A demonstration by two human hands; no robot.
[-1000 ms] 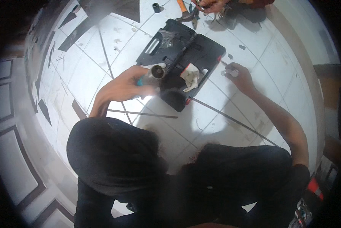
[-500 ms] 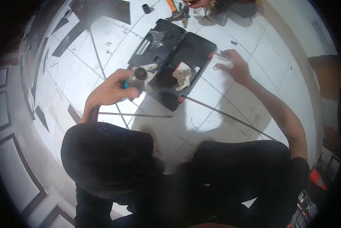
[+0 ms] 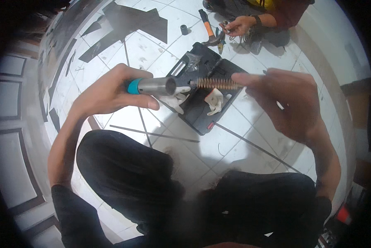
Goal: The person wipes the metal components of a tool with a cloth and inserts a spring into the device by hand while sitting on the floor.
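The floor (image 3: 111, 53) is white tile with dark grout lines, and dark cut sheet pieces (image 3: 131, 22) lie at its far side. A black tool case (image 3: 206, 115) lies open on the floor, with white cloth gloves (image 3: 214, 101) inside it. Above the case, the left hand (image 3: 111, 93) is closed around a metal tube with a teal grip (image 3: 152, 86). The right hand (image 3: 289, 101), blurred, pinches the end of a coiled spring (image 3: 218, 84) that points toward the tube's mouth. Beyond the case, another person's hand (image 3: 239, 25) rests beside a hammer (image 3: 208, 27).
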